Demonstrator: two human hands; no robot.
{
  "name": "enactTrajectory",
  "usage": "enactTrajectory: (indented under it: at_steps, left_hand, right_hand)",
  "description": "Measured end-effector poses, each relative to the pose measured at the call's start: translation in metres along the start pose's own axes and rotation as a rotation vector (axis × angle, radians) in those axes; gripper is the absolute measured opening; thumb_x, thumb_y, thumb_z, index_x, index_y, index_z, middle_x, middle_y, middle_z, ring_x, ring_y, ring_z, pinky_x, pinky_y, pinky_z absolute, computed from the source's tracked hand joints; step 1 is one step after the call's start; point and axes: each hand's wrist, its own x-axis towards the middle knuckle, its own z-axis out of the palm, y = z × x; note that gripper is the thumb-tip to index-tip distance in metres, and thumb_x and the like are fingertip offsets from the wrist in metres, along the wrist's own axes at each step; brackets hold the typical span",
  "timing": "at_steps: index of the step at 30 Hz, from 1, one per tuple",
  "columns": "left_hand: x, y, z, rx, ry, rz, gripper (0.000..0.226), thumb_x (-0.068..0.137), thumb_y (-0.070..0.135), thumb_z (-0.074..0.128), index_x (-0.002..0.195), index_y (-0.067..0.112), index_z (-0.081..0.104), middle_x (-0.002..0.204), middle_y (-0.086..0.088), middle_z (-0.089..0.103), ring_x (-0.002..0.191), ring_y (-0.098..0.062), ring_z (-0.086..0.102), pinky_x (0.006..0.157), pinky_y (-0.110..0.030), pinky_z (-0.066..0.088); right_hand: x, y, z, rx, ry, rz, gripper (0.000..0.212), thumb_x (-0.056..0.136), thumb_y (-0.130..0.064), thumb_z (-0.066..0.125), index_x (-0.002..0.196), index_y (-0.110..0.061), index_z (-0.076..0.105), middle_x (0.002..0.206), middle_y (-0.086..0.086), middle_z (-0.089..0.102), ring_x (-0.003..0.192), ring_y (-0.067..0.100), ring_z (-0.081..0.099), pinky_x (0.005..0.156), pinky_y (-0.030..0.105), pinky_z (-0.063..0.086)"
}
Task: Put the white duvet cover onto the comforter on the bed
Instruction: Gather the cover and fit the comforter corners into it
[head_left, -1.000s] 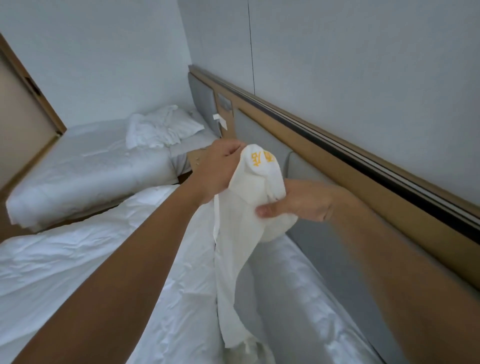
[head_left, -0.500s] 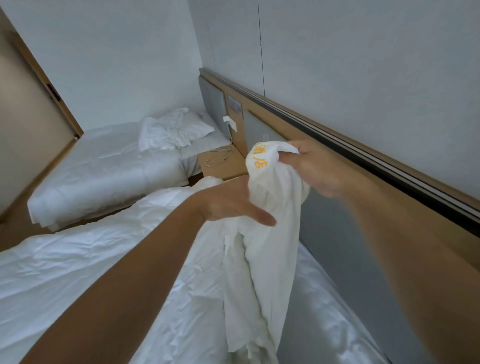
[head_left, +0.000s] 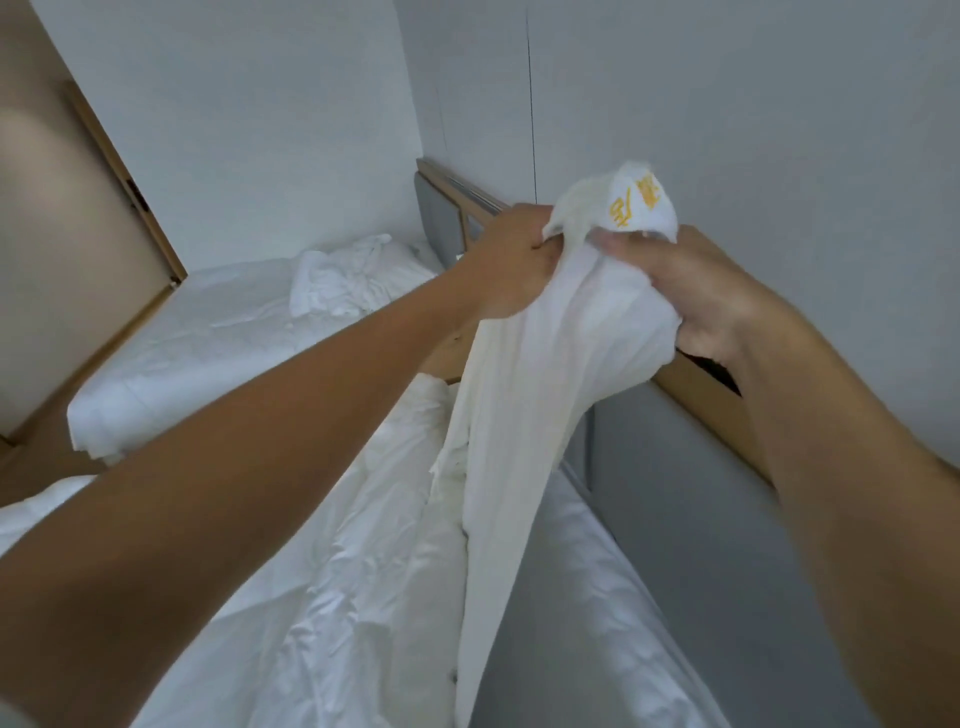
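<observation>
left hand: clenched on duvet cover | right hand: clenched on same bunched corner, yellow lettering on top | duvet cover: raised above bed, hanging down to the comforter | second bed: beyond, well apart

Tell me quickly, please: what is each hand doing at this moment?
Left hand: closed, gripping the white duvet cover near its top corner.
Right hand: closed, gripping the same bunched corner from the other side.
</observation>
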Motion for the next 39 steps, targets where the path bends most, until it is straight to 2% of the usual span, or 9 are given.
enactTrajectory:
  at_steps: [5,11,17,21,25,27,29,34,39]
  left_hand:
    - [0.039,0.015,0.0,-0.224,0.097,0.004,0.027,0.094,-0.009,0.042,0.07,0.003,0.048,0.073,-0.012,0.04,0.074,-0.018,0.033,0.067,-0.032,0.025]
    - [0.054,0.007,-0.016,-0.374,0.192,-0.115,0.023,0.099,0.004,0.046,0.08,0.008,0.057,0.079,-0.01,0.046,0.077,-0.018,0.041,0.07,-0.034,0.031]
    - [0.054,0.006,-0.037,-0.665,0.029,-0.146,0.036,0.089,0.031,0.076,0.123,0.023,0.068,0.114,0.006,0.075,0.109,-0.013,0.07,0.089,-0.033,0.058]
    - [0.054,0.013,-0.049,-0.625,-0.256,-0.143,0.048,0.075,0.018,0.088,0.12,0.021,0.07,0.116,-0.001,0.075,0.11,-0.021,0.071,0.084,-0.033,0.059]
    - [0.048,0.016,-0.028,-0.663,-0.307,-0.252,0.047,0.082,0.023,0.083,0.125,0.019,0.066,0.117,0.004,0.075,0.114,-0.016,0.068,0.099,-0.034,0.054]
    - [0.034,0.002,-0.013,-0.913,-0.296,-0.412,0.009,0.095,0.015,0.064,0.098,0.013,0.072,0.086,0.003,0.078,0.086,-0.007,0.072,0.081,-0.02,0.056]
    - [0.015,-0.019,0.004,-0.995,-0.313,-0.515,0.035,0.103,0.001,0.043,0.079,0.008,0.068,0.069,-0.002,0.072,0.063,-0.009,0.07,0.055,-0.017,0.055]
    - [-0.034,-0.045,0.015,-0.831,-0.483,-0.616,0.012,0.088,0.034,0.074,0.089,0.026,0.082,0.106,-0.003,0.077,0.095,-0.017,0.074,0.091,-0.04,0.058]
    - [-0.049,-0.052,0.001,-0.797,-0.459,-0.548,0.017,0.087,0.024,0.077,0.102,0.031,0.08,0.119,-0.002,0.074,0.112,-0.02,0.07,0.086,-0.034,0.06]
  right_hand:
    - [-0.003,0.023,-0.004,-0.234,-0.395,0.094,0.051,0.076,-0.01,0.084,0.124,-0.021,0.068,0.124,0.003,0.072,0.117,0.02,0.068,0.098,0.037,0.056]
    - [0.001,0.046,0.003,-0.43,-0.075,0.004,0.024,0.091,-0.061,0.061,0.094,-0.042,0.075,0.101,-0.016,0.077,0.095,0.004,0.073,0.095,0.036,0.054]
    - [0.029,-0.026,-0.013,-0.342,0.298,-0.241,0.057,0.096,-0.047,0.063,0.103,0.01,0.067,0.091,0.016,0.069,0.083,0.029,0.068,0.076,0.04,0.051]
    - [0.039,-0.105,-0.032,-0.22,0.399,-0.425,0.015,0.088,-0.024,0.067,0.078,-0.018,0.076,0.08,-0.009,0.074,0.084,0.013,0.071,0.08,0.033,0.054]
    - [0.038,-0.12,-0.013,-0.271,0.209,-0.407,0.018,0.082,-0.032,0.064,0.072,-0.03,0.079,0.086,-0.004,0.077,0.09,0.018,0.075,0.084,0.039,0.057]
    - [0.038,-0.094,-0.003,-0.285,0.107,-0.296,0.018,0.087,-0.032,0.064,0.084,-0.025,0.08,0.096,0.002,0.078,0.096,0.022,0.074,0.094,0.046,0.055]
    - [0.032,-0.064,-0.006,-0.24,0.066,-0.136,0.019,0.093,-0.029,0.064,0.1,-0.017,0.077,0.103,0.005,0.078,0.099,0.024,0.074,0.101,0.05,0.053]
    - [0.013,-0.004,-0.013,-0.175,-0.021,0.111,0.023,0.098,-0.036,0.064,0.112,-0.019,0.071,0.107,0.003,0.078,0.1,0.022,0.074,0.091,0.043,0.059]
    - [0.007,0.008,-0.006,-0.273,-0.404,0.296,0.063,0.071,-0.061,0.082,0.124,-0.03,0.065,0.122,0.001,0.073,0.112,0.022,0.07,0.087,0.04,0.06]
